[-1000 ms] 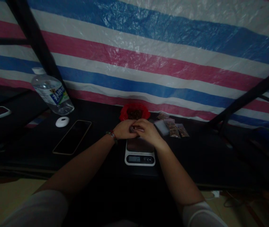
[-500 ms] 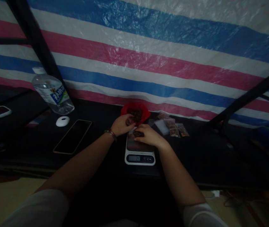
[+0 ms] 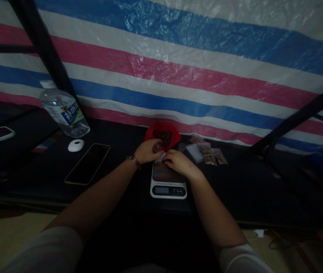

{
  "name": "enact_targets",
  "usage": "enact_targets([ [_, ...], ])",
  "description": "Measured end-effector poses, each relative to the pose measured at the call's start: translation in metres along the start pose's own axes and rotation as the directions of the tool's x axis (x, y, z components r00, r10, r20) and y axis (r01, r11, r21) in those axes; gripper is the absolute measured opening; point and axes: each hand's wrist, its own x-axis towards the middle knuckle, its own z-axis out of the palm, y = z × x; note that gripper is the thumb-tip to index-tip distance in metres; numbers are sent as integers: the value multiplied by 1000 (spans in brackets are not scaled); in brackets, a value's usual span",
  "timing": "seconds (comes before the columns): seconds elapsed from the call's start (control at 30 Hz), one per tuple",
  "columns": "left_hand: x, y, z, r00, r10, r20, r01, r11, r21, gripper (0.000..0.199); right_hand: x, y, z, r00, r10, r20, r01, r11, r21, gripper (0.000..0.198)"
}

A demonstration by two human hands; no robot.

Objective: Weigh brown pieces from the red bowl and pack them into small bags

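My left hand (image 3: 147,151) is closed around a small clear container (image 3: 158,147), which looks reddish through its wall. It sits at the front rim of a red plastic bag (image 3: 176,137), open at the top and holding dark brown dried pieces (image 3: 165,137). Over the plate of a white kitchen scale (image 3: 168,191), my right hand (image 3: 180,162) has its fingertips pinched together on small brown bits (image 3: 167,160). The scale's display is lit, but its digits are too dim to read. Both hands are almost touching.
Right of the bag lie small clear packets (image 3: 207,154) of brown pieces and a stack of empty clear bags (image 3: 195,152). On the left are a phone (image 3: 88,163), a white earbud case (image 3: 76,145) and a plastic bottle (image 3: 65,110). A striped tarp (image 3: 161,68) hangs behind the black table.
The brown clump under my right fingers has shrunk to a few small bits. Those fingers have drawn together, while my left hand has shifted only slightly.
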Motion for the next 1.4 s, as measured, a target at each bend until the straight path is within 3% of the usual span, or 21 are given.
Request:
enact_targets([
  [0.13, 0, 0, -4, 997, 42, 66, -43, 999, 11, 44, -2, 7, -3, 991, 22, -132, -11, 996, 84, 17],
  [0.27, 1, 4, -6, 984, 119, 132, -124, 992, 34, 44, 0, 7, -7, 929, 89, -358, -10, 976, 216, 16],
  [0.37, 1, 10, -6, 977, 152, 152, -162, 985, 54, 39, 6, 0, -6, 900, 108, -423, 9, 964, 264, 16],
  [0.77, 0, 13, -3, 979, 151, 136, -152, 988, -2, 27, 16, -16, 1, 918, 169, -360, -43, 942, 332, 9],
  [0.93, 0, 14, -4, 982, 160, 105, -151, 985, -86, 41, 13, -15, 0, 947, 117, -299, -20, 950, 310, 26],
  [1.13, 0, 7, -2, 999, 44, 3, -44, 996, -79, 42, 6, -12, -5, 907, 100, -409, 30, 953, 301, 28],
  [1.27, 1, -2, 0, 991, -66, -118, 63, 998, -23, 49, 3, -15, -2, 977, 74, -200, -36, 982, 187, 15],
  [1.4, 2, -4, 1, 987, -97, -127, 95, 995, -22, 49, 5, -19, 8, 998, 34, -43, -32, 999, 35, 7],
])
